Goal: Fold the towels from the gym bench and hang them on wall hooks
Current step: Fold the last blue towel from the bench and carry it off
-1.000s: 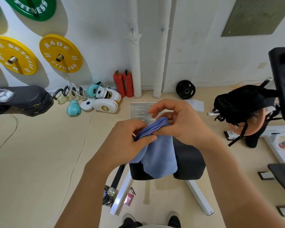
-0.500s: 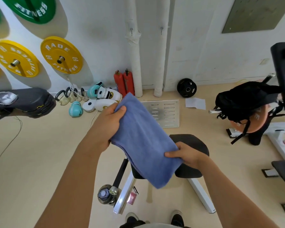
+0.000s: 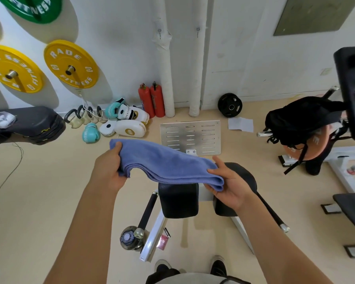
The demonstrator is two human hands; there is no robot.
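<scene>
A folded blue towel stretches level between my hands, above the black gym bench. My left hand grips its left end with the thumb on top. My right hand holds the right end from below, thumb lying over the fold. Two small wall hooks sit high on the white wall, straight ahead by the wrapped pipes.
Boxing gloves and pads, kettlebells and two red extinguishers line the wall base. A metal plate lies on the floor. A black bag sits right, a padded bench left, a bottle near my feet.
The towel was bunched between both hands, then spread on a slant. Now it lies level and folded, my left hand lower and my right hand farther right under its end.
</scene>
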